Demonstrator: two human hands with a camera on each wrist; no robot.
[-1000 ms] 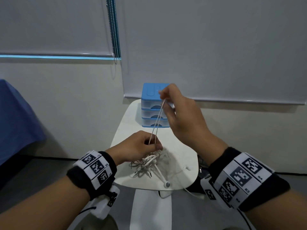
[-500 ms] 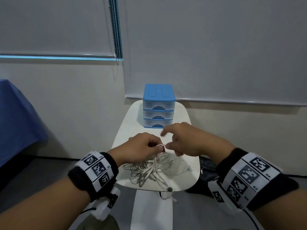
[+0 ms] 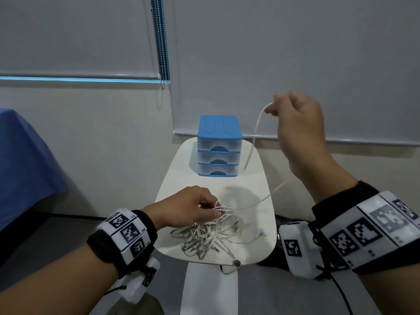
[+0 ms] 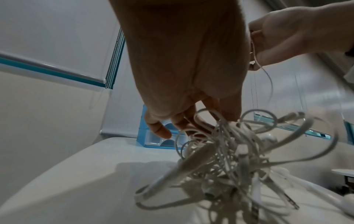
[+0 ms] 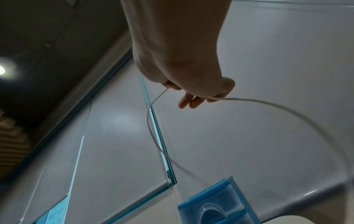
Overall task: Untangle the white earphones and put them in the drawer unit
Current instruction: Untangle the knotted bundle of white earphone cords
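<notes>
White earphones (image 3: 208, 235) lie in a tangled heap on the near part of the small white tabletop (image 3: 181, 178), with one earbud (image 3: 261, 231) resting just to the right of the heap. The left hand (image 3: 188, 208) is curled over the far-left edge of the tangle, its fingers (image 4: 191, 122) pinching several loops. One strand runs from the heap up to the right hand (image 3: 295, 119), which is raised above and to the right of the drawer unit (image 3: 218, 148) and pinches the cable between thumb and fingertips; a loose end hangs down from it beside the unit. That blue three-drawer unit stands at the far end of the tabletop, all drawers closed.
</notes>
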